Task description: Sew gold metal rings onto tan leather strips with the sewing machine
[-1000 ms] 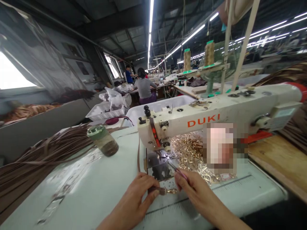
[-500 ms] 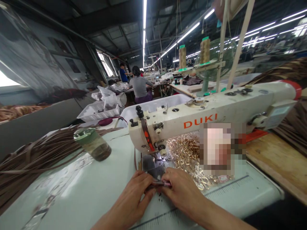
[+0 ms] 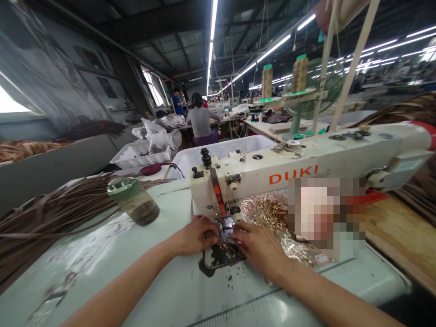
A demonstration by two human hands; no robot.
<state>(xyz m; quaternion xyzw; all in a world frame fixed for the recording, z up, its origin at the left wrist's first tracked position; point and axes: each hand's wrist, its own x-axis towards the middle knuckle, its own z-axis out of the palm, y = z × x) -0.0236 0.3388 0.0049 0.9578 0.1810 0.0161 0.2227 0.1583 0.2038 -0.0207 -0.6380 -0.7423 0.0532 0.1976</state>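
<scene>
A white sewing machine [image 3: 306, 165] marked DUKI stands on the pale green table [image 3: 143, 277]. My left hand [image 3: 195, 236] and my right hand [image 3: 259, 247] meet under the needle head, fingers pinched on a small brown strap piece [image 3: 223, 245] with a gold clasp, pressed onto the metal plate [image 3: 218, 259]. The strap piece is mostly hidden by my fingers. A heap of gold clasps [image 3: 272, 213] lies just right of my right hand, behind the needle.
A green-lidded jar [image 3: 134, 200] lies on the table to the left. Brown straps [image 3: 51, 213] are piled at the far left. White bins [image 3: 225, 152] stand behind the machine. Thread cones [image 3: 298, 75] sit above. A seated person [image 3: 200, 120] works further back.
Both hands have slid forward from the table's front to the needle, carrying the strap piece under the machine head. The camera has tilted slightly.
</scene>
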